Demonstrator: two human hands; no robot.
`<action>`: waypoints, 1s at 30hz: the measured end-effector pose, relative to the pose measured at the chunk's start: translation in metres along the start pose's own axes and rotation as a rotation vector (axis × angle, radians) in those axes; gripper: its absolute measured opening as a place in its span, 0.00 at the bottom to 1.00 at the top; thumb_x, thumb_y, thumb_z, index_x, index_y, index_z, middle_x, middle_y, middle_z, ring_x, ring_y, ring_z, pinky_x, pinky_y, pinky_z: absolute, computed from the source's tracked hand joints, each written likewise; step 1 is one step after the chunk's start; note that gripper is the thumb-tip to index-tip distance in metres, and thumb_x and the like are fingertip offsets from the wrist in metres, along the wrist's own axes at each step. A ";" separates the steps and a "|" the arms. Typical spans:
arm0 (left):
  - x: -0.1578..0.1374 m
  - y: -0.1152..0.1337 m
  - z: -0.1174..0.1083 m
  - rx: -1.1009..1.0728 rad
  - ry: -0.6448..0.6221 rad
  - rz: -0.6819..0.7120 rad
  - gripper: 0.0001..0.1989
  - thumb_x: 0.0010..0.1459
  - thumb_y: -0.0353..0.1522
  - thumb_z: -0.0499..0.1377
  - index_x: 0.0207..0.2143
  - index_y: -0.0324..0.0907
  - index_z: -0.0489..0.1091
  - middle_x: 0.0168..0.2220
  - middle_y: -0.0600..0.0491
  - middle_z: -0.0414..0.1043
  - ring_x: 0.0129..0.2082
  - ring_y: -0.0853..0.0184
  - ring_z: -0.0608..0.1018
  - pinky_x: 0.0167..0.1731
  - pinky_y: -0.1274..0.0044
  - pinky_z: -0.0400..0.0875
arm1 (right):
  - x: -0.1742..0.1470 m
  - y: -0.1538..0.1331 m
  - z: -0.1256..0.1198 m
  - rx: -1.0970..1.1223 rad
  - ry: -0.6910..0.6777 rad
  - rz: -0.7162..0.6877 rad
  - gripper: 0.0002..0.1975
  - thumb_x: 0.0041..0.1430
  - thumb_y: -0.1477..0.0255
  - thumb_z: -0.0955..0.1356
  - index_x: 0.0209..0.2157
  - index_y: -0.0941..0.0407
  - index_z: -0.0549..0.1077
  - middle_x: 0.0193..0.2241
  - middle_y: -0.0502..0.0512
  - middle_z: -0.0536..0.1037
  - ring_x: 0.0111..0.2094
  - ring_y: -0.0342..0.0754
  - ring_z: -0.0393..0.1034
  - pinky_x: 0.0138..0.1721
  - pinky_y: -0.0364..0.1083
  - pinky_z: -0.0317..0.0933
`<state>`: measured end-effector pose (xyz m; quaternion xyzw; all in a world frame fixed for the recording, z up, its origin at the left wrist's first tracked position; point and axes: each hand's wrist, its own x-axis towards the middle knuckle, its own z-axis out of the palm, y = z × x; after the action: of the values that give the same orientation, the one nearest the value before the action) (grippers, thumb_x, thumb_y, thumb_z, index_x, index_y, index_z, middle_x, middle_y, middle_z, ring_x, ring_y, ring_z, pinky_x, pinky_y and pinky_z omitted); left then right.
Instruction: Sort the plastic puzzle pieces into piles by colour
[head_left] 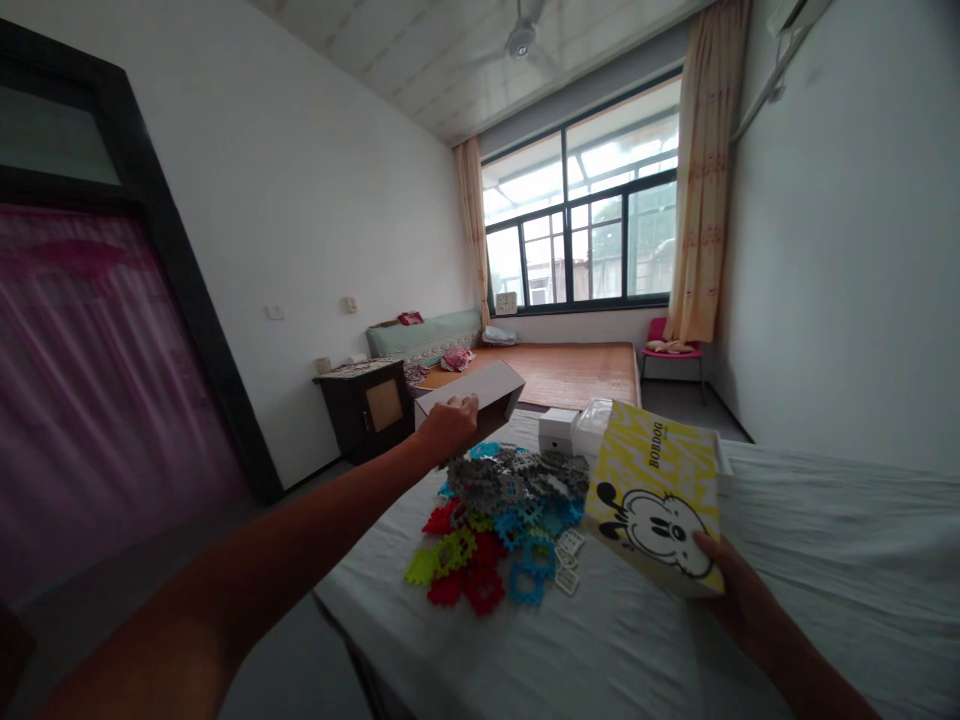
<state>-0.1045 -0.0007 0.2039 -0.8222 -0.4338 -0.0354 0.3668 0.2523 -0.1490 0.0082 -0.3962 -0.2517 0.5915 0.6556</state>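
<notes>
My left hand (448, 428) is closed on the edge of a pale cardboard box (480, 390), held tilted above the far left of a pile of plastic building pieces. Grey pieces (510, 482) lie on top, with red pieces (484, 580), blue pieces (527, 582), yellow-green pieces (431, 562) and white pieces (568, 577) around them. To the right of the pile, my right hand (720, 570) grips the lower corner of a yellow and white box (660, 490) printed with a cartoon dog and the word BOBDOG. Its thumb shows on the printed face; the other fingers are hidden.
Behind the pile stand a small white box (559, 430) and a clear plastic container (594, 425), partly covered by the yellow box. A pale wrinkled sheet (825, 560) covers the surface. Farther back are a dark cabinet (367, 410), a bed (570, 365) and a pink chair (671, 345).
</notes>
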 end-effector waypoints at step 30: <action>-0.017 -0.001 -0.015 -0.154 0.062 -0.293 0.26 0.59 0.24 0.44 0.61 0.41 0.50 0.45 0.42 0.66 0.41 0.60 0.74 0.33 0.75 0.68 | -0.002 -0.017 -0.025 0.212 0.137 -0.110 0.25 0.50 0.61 0.68 0.51 0.48 0.67 0.39 0.50 0.79 0.38 0.53 0.73 0.41 0.57 0.68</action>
<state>-0.1118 -0.0216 0.2086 -0.7745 -0.5335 -0.1470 0.3066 0.2819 -0.1560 0.0078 -0.3499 -0.1638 0.5495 0.7408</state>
